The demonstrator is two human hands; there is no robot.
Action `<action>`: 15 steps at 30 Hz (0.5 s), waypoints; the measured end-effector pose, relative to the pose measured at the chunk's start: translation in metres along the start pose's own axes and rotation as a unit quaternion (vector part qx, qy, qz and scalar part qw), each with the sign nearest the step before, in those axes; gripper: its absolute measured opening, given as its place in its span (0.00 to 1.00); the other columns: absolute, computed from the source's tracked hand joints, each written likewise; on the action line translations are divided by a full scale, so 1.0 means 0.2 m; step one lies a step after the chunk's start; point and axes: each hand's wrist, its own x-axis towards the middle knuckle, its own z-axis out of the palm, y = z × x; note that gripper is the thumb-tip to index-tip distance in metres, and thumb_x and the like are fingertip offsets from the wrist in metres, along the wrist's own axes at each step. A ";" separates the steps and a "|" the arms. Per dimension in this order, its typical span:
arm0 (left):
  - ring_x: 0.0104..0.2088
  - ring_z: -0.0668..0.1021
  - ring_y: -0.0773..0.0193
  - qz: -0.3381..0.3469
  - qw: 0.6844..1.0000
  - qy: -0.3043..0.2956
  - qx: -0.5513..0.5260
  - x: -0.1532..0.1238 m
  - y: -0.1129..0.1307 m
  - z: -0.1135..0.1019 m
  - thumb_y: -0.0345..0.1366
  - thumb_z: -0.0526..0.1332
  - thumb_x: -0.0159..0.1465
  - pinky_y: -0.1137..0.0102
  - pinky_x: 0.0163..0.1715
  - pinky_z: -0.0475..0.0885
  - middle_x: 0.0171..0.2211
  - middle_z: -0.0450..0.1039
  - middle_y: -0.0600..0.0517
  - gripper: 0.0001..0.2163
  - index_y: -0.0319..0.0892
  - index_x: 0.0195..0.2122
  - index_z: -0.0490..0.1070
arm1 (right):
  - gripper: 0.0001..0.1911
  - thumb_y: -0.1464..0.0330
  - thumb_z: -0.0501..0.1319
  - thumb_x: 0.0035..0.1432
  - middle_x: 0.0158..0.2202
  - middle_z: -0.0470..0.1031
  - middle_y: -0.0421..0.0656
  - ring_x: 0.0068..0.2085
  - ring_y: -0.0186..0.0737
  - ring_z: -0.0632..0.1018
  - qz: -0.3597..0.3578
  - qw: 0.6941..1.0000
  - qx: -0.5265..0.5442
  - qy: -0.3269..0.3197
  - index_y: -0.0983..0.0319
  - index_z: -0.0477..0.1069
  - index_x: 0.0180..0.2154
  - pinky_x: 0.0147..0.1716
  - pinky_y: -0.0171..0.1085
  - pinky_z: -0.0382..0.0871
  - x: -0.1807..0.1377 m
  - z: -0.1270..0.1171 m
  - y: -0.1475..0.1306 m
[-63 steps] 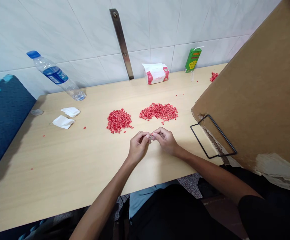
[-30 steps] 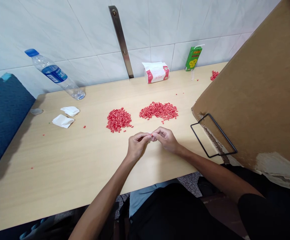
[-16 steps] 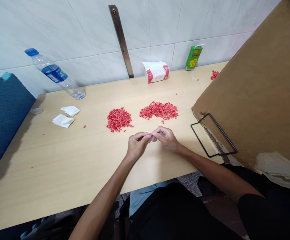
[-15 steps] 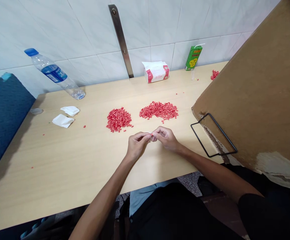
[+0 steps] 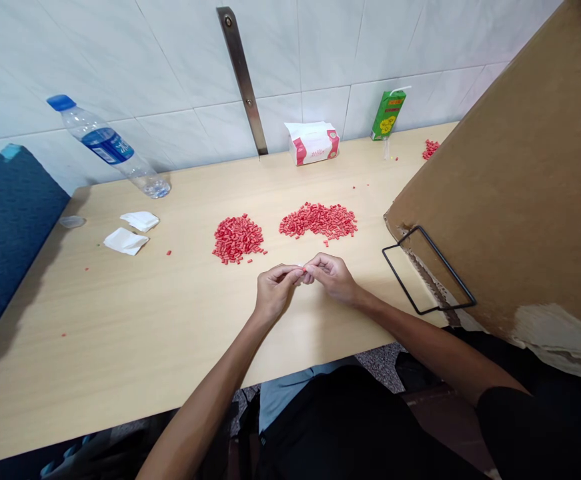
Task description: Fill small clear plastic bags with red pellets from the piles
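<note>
Between the fingertips of my left hand (image 5: 276, 285) and my right hand (image 5: 334, 275) is a small red piece (image 5: 304, 269). Both hands are closed in a pinch on it, thumbs meeting, above the table near its front. Much of the piece is hidden by the fingers. Beyond my left hand lies a rounded pile of small red cylindrical pieces (image 5: 237, 239). A wider pile of like red pieces (image 5: 319, 221) lies behind my right hand, with a stray piece (image 5: 326, 243) at its near edge.
A cardboard box (image 5: 510, 167) with a black wire frame (image 5: 430, 267) stands close on the right. At the back are a tissue pack (image 5: 315, 143), a green drink carton (image 5: 388, 115) and a leaning plastic bottle (image 5: 113, 148). Folded white tissues (image 5: 126, 241) lie left, beside a blue panel (image 5: 7, 227).
Both hands stay in nearly the same place, still pinching the small red piece. The piles look the same. The view has shifted very slightly.
</note>
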 end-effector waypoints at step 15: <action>0.25 0.74 0.65 0.009 1.000 0.003 0.029 -0.01 0.02 0.01 0.41 0.68 0.52 0.69 0.27 0.70 0.24 0.77 0.50 0.09 0.39 0.26 0.79 | 0.18 0.53 0.63 0.54 0.25 0.75 0.40 0.29 0.34 0.75 -0.010 1.000 -0.010 -0.002 0.62 0.70 0.29 0.33 0.36 0.72 -0.01 0.00 0.01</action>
